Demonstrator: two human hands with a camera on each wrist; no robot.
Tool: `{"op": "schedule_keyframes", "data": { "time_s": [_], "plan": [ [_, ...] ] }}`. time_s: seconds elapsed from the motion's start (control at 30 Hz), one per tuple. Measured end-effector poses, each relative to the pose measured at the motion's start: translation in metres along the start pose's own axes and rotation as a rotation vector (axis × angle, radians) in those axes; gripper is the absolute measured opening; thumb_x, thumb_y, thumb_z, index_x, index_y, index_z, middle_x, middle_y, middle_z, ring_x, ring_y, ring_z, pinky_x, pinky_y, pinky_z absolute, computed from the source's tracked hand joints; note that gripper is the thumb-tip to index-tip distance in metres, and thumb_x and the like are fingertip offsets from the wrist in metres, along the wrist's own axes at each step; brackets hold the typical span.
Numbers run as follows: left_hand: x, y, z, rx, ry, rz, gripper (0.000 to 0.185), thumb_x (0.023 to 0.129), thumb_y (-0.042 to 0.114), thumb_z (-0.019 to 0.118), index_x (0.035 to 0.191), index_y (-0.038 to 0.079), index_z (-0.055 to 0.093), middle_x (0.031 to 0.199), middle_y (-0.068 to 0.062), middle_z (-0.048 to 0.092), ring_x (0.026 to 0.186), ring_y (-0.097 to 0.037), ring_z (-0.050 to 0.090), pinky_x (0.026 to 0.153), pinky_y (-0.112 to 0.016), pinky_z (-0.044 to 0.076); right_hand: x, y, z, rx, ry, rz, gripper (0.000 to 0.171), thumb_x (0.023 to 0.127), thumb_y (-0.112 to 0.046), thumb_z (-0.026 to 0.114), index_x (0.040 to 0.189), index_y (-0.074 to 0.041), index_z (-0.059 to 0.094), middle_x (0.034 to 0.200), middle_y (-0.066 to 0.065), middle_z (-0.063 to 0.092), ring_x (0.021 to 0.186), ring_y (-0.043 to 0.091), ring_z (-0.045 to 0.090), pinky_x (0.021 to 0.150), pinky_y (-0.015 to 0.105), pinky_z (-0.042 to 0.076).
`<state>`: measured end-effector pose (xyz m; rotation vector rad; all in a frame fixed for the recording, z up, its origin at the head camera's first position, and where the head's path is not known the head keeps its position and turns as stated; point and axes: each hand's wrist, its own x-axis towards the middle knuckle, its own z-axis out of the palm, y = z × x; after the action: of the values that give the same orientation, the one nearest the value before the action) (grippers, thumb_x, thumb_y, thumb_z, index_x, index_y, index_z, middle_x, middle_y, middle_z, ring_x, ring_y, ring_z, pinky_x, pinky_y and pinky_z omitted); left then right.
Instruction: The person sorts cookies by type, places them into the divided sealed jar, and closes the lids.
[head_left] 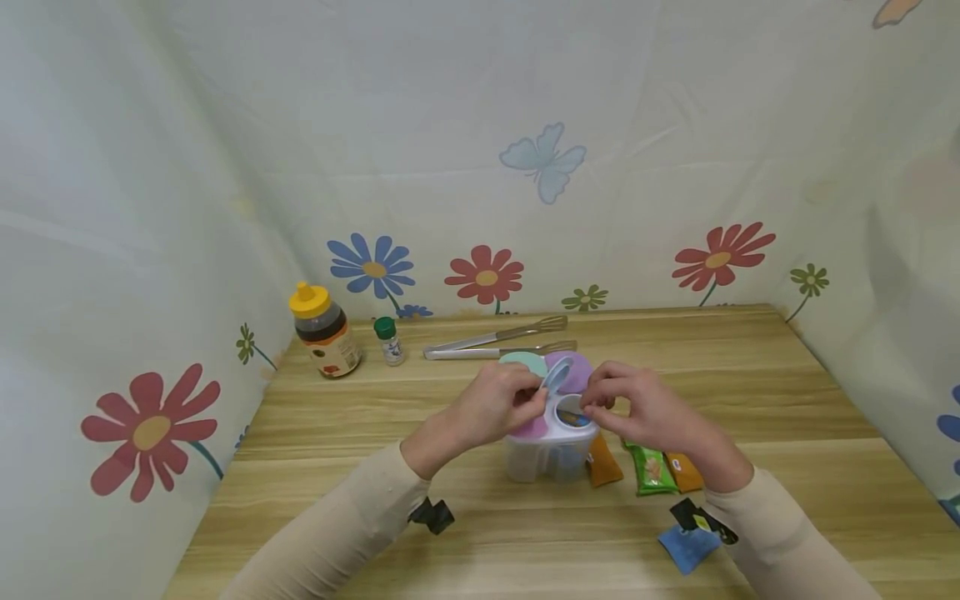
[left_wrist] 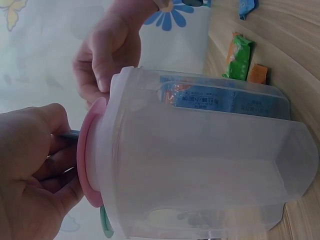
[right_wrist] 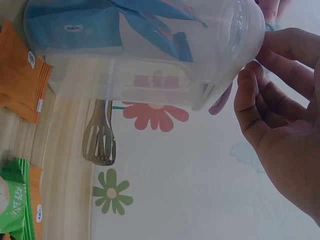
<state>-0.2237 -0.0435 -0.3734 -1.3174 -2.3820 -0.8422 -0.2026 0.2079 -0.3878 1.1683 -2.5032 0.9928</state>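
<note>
table fills the lower half of the head view, and my clear container stands at its centre w/ four round flip lids on top. it's tall and light, so it could tip or skid toward me if i press sideways on the rim, esp. as neither hand grips the body. my left hand sits centre-left, fingers curled on the blue lid, holding it flipped up; if that pinch slips the lid snaps down on the other hand's fingers. my right hand, centre-right, has fingertips curled at the open compartment, pinching what looks like a blue sachet going in, tho i can't tell the grip for sure. in the right wrist view, upper left, blue sachets are already inside, so a new one could snag on the rim or crumple. the pink lid, left side of the left wrist view, is closed under my palm. orange and green sachets lie just right of the container, near enough that my right forearm could sweep them. tongs, honey bottle and small jar sit further back, well apart.
</note>
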Motion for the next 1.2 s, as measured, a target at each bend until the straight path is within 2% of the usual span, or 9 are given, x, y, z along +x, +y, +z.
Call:
{"op": "schedule_keyframes", "data": {
  "time_s": [0.4, 0.63, 0.77, 1.0, 1.2],
  "plan": [
    [0.000, 0.000, 0.000, 0.004, 0.017, 0.007, 0.011, 0.086, 0.009, 0.066, 0.075, 0.007, 0.068, 0.064, 0.003, 0.057, 0.059, -0.006, 0.049, 0.053, -0.011, 0.039, -0.006, 0.003, -0.007, -0.006, 0.072, 0.035, 0.015, 0.084, -0.007, 0.074, 0.096, -0.015, 0.071, 0.094, -0.011, 0.066, 0.077, 0.002, 0.056, 0.067, 0.026, 0.054],
    [0.000, 0.001, 0.000, -0.002, 0.017, 0.007, 0.012, 0.086, 0.008, 0.066, 0.074, 0.007, 0.067, 0.064, 0.002, 0.057, 0.059, -0.006, 0.049, 0.053, -0.010, 0.039, -0.020, 0.010, -0.012, -0.070, 0.120, 0.043, 0.020, 0.082, -0.004, 0.075, 0.097, -0.017, 0.070, 0.090, -0.012, 0.065, 0.076, 0.001, 0.056, 0.067, 0.024, 0.053],
    [0.000, 0.001, 0.000, 0.002, 0.015, -0.002, 0.012, 0.085, 0.008, 0.066, 0.074, 0.007, 0.067, 0.064, 0.003, 0.057, 0.059, -0.005, 0.048, 0.053, -0.011, 0.039, -0.030, 0.014, -0.015, -0.096, 0.123, 0.070, 0.023, 0.081, -0.005, 0.075, 0.097, -0.020, 0.069, 0.090, -0.013, 0.065, 0.076, 0.001, 0.055, 0.067, 0.024, 0.053],
    [-0.002, 0.002, 0.002, 0.007, -0.029, -0.020, 0.012, 0.087, 0.010, 0.066, 0.075, 0.008, 0.066, 0.066, 0.003, 0.056, 0.061, -0.008, 0.048, 0.055, -0.011, 0.039, -0.049, 0.018, -0.018, -0.118, 0.098, 0.107, 0.020, 0.082, -0.005, 0.075, 0.095, -0.019, 0.069, 0.088, -0.014, 0.066, 0.074, -0.002, 0.056, 0.065, 0.024, 0.053],
    [-0.001, 0.003, 0.000, 0.002, -0.016, -0.024, 0.010, 0.086, 0.010, 0.067, 0.078, 0.006, 0.070, 0.067, 0.002, 0.060, 0.061, -0.007, 0.050, 0.055, -0.011, 0.041, -0.062, 0.019, -0.020, -0.132, 0.097, 0.137, 0.021, 0.081, -0.006, 0.076, 0.095, -0.020, 0.069, 0.088, -0.016, 0.066, 0.074, -0.003, 0.056, 0.064, 0.023, 0.052]
  ]
}}
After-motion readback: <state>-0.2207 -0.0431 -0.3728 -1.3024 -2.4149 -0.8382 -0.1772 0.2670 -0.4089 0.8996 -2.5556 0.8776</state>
